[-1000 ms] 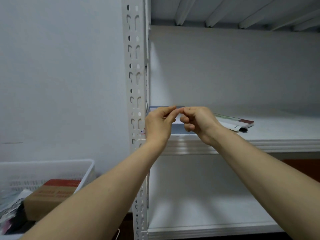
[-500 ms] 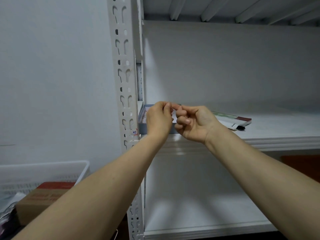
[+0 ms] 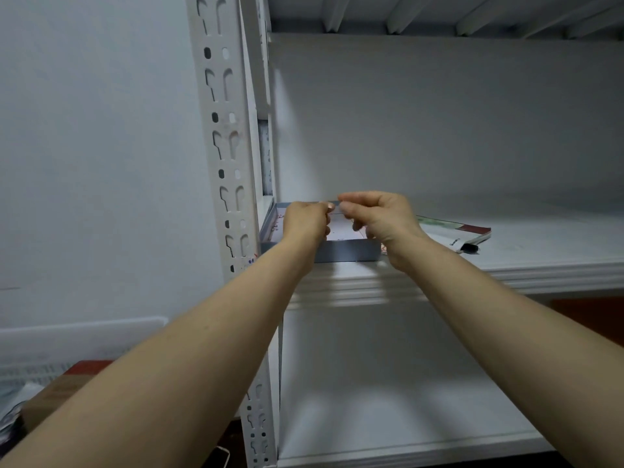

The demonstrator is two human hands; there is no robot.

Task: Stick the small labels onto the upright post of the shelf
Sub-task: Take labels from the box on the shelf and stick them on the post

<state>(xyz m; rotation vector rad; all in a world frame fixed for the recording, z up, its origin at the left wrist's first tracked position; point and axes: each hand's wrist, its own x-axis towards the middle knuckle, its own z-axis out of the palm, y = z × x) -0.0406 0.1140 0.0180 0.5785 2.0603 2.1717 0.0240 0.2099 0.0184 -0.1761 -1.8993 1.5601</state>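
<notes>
Peeling, by the look of it: both hands meet centre frame, just above the grey box (image 3: 347,254) on the shelf (image 3: 526,265). Left hand (image 3: 305,221) and right hand (image 3: 380,219) have fingers curled, tips pinched on sth tiny btwn them, prob. a small label (image 3: 335,205), too small to be sure. Working over the box keeps the white sheet (image 3: 341,228) inside handy. The upright post (image 3: 223,146) stands just left of the box, w/ coloured specks (image 3: 252,260) low down, maybe labels already stuck.

Matt white-painted metal post (image 3: 225,146); grey cardboard-like tray (image 3: 347,250).
</notes>
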